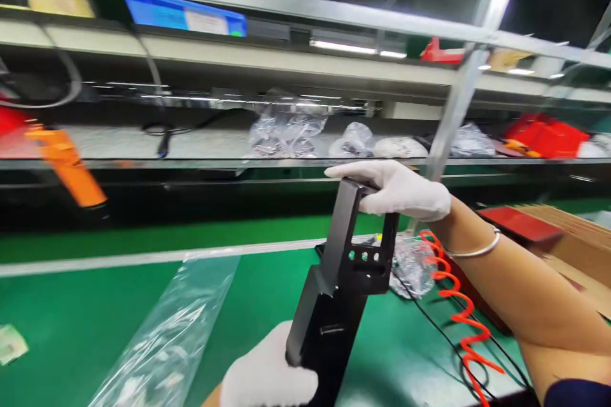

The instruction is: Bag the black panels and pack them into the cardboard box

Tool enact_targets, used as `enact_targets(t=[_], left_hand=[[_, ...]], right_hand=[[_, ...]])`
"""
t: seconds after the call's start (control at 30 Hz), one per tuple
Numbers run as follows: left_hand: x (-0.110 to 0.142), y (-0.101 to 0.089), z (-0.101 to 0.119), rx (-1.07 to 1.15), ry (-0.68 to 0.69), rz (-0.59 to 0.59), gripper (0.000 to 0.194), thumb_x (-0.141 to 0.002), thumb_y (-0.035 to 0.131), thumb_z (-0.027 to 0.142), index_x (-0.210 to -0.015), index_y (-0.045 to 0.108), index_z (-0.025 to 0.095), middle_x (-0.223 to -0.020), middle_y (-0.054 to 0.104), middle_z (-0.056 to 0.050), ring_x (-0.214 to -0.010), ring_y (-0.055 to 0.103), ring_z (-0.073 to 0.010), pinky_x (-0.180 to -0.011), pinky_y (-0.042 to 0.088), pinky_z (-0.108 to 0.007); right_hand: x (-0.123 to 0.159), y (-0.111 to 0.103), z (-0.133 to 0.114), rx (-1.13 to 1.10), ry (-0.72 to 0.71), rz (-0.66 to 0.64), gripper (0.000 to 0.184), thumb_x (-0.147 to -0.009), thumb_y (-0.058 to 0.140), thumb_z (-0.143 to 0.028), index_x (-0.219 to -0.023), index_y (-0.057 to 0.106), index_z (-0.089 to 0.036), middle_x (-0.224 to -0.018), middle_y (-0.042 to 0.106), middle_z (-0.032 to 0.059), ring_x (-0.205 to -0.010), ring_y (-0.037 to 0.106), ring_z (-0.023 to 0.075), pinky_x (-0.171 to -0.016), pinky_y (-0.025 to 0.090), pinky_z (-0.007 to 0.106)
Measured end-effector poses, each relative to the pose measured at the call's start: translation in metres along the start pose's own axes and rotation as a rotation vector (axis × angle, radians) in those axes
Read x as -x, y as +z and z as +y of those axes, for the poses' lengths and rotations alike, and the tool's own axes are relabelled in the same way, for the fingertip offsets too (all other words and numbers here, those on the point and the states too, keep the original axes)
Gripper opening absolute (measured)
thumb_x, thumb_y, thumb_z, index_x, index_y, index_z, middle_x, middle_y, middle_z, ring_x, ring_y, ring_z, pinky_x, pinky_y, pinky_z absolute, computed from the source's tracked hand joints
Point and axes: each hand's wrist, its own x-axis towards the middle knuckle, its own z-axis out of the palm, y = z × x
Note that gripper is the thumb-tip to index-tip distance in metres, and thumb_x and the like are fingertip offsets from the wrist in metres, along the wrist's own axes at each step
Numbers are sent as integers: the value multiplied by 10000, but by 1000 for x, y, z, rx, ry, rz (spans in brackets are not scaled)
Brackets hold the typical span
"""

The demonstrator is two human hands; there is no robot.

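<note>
A black metal bracket (340,279) stands tilted above the green bench, with a U-shaped frame at its top and a boxy base below. My left hand (267,375), in a white glove, grips the base from underneath at the bottom centre. My right hand (396,189), also gloved and with a bracelet on the wrist, closes over the top bar of the frame. A long clear plastic bag (176,324) lies flat on the mat to the left of the bracket.
An orange coiled hose (458,311) and black cables run under my right forearm. A cardboard box (568,235) with a red lid sits at right. An orange power screwdriver (71,168) hangs at left. Bagged parts (286,130) and a red bin (547,136) line the far shelf.
</note>
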Motion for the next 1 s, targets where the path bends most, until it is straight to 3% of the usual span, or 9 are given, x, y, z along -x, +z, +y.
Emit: enact_targets(t=[0.1,0.2,0.3,0.37,0.47,0.53,0.67,0.9,1.0], left_hand=[[2,-5,3,332,-59,-41,497,-609,771,576,-821,712,131,-721,656,-56,-659,595,-192,-624,523,-325],[3,-25,-6,655,-1,192,531,-659,822,562,-931,728,116,-866,712,-84,-770,659,-208,-754,561,-342],[1,-47,-24,894,34,591,577,-683,842,498,-1122,716,146,-1031,751,-100,-908,715,-240,-856,587,-369],[-3,-57,-39,1015,34,807,622,-644,859,468,-1172,707,175,-1091,754,-89,-930,728,-238,-881,593,-361],[-7,-58,-56,1121,-6,979,630,-634,879,447,-1185,705,197,-1128,753,-74,-950,739,-237,-913,596,-359],[-9,-51,-60,1091,-10,1003,630,-658,882,452,-1202,698,193,-1117,755,-77,-962,741,-247,-917,601,-373],[-8,-34,-55,953,1,976,666,-703,852,498,-1258,668,180,-1155,742,-102,-1025,731,-285,-919,606,-411],[-16,-21,-45,936,-74,977,673,-704,859,491,-1261,653,175,-1227,716,-116,-1093,716,-292,-1002,579,-415],[-23,-21,-47,851,-87,991,653,-699,857,504,-1214,672,148,-1188,724,-127,-1063,722,-284,-1018,568,-414]], right_hand=[[-56,36,12,-5,-96,-87,538,-746,804,-410,-1227,727,-180,-1111,736,12,-1000,716,215,-845,615,406],[-67,76,33,9,-165,48,528,-857,736,-437,-1328,659,-211,-1227,711,6,-1172,676,217,-992,560,438],[-34,140,72,-79,-53,207,476,-978,607,-491,-1378,617,-233,-1317,678,46,-1256,636,228,-1078,516,463],[2,193,99,-17,69,157,525,-974,571,-591,-1329,651,-213,-1324,671,106,-1222,654,265,-1081,520,493],[52,265,127,-80,291,-40,737,-976,424,-711,-1450,542,-160,-1359,641,186,-1202,663,302,-1042,543,524],[68,295,135,-71,394,-81,829,-931,463,-750,-1506,473,-154,-1430,588,202,-1293,601,346,-1078,501,561],[70,310,135,-1,473,-76,859,-885,542,-736,-1514,441,-160,-1408,597,196,-1283,589,383,-1042,501,573],[73,293,147,-32,496,-92,637,-1007,343,-621,-1419,511,-166,-1304,663,177,-1152,666,325,-985,539,504],[74,287,152,-134,432,-23,575,-1023,370,-597,-1411,524,-202,-1360,643,138,-1234,636,275,-1054,522,468]])
